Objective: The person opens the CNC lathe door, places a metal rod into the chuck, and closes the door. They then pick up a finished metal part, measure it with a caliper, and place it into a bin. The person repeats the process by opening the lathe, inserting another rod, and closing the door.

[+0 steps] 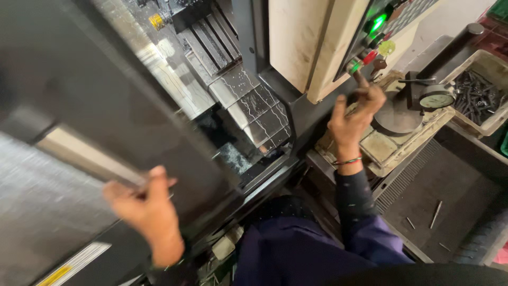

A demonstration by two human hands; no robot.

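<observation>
— Left hand?
— Clamped around the flat metal handle of the dark, glossy sliding door.
— Right hand?
— Loosely curled, holding nothing, forefinger raised to the round green button on the cream control panel.
— Nearby?
— Round dial gauge, beige tray of dark screws.

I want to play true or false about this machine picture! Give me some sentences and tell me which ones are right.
1. The left hand grips the metal door handle. True.
2. The right hand rests in the bin of dark screws. False: its fingers reach up to the control panel buttons.
3. A green light glows on the panel. True.
4. The round dial gauge lies on the floor mat. False: it stands up on the bench beside the bin.
</observation>
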